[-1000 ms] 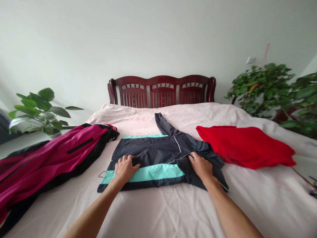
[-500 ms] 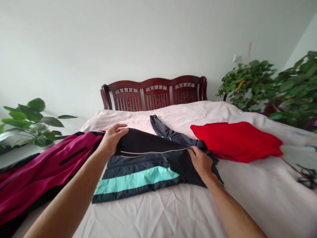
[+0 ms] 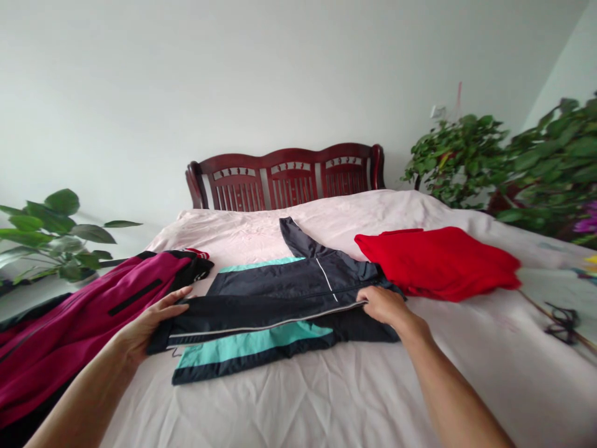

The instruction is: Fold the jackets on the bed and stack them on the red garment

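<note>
A dark navy jacket [image 3: 265,280] with turquoise panels and white piping lies spread on the bed, its far sleeve pointing toward the headboard. The near sleeve is laid lengthwise across the body, over the turquoise band. My left hand [image 3: 152,320] grips the cuff end of that sleeve at the left, thumb on top and the other fingers partly hidden beneath. At the sleeve's shoulder end, my right hand [image 3: 385,306] pinches the fabric along the white piping. Beside my left forearm lies a magenta and black jacket [image 3: 135,305].
Folded red cloth [image 3: 443,264] rests right of the jacket. Black-framed glasses [image 3: 562,323] lie at the bed's right. A dark wooden headboard [image 3: 289,177] stands behind the pale bedsheet [image 3: 280,414]. Leafy plants flank the bed, one at left [image 3: 60,230], others at right [image 3: 459,158].
My left hand has come down and toward me to the left, bringing the sleeve down over the turquoise panel. More of the jacket's body shows behind it. My right hand has shifted slightly.
</note>
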A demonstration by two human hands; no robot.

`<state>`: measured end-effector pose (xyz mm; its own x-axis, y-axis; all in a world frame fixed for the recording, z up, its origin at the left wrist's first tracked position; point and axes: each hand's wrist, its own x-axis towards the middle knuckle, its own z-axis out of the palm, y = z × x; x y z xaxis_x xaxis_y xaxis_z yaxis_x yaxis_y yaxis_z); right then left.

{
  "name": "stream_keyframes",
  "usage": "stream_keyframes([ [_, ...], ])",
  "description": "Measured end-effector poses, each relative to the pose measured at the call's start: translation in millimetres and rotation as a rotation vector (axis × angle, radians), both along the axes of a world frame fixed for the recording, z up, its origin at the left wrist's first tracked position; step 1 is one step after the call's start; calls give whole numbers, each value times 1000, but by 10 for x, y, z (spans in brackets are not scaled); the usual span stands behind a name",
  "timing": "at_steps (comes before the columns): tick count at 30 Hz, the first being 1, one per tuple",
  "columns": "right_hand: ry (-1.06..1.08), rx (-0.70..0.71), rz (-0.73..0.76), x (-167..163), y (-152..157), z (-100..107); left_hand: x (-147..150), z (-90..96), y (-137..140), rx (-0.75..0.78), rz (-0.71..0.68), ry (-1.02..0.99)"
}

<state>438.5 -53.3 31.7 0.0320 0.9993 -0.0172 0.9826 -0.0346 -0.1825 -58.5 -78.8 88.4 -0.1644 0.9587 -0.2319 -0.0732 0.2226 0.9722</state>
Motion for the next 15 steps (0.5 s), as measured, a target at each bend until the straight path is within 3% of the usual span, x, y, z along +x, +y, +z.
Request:
stream_keyframes([
  [2, 7, 170, 22, 24, -32, -10, -106, -103, -65, -67, 1, -82],
  [4, 9, 325, 2, 62, -60, -77, -154, -249, -132, -43, 4, -82],
  [5, 7, 334, -25, 93, -72, -131, -155, -337, -168, -31, -6, -70],
  [9, 73, 156, -70, 277, -115, -389, -59, -688, -312, -54, -67, 0],
  [15, 152, 403, -104, 357, -199, -586, -14, -831, -265, 87, 51, 102],
])
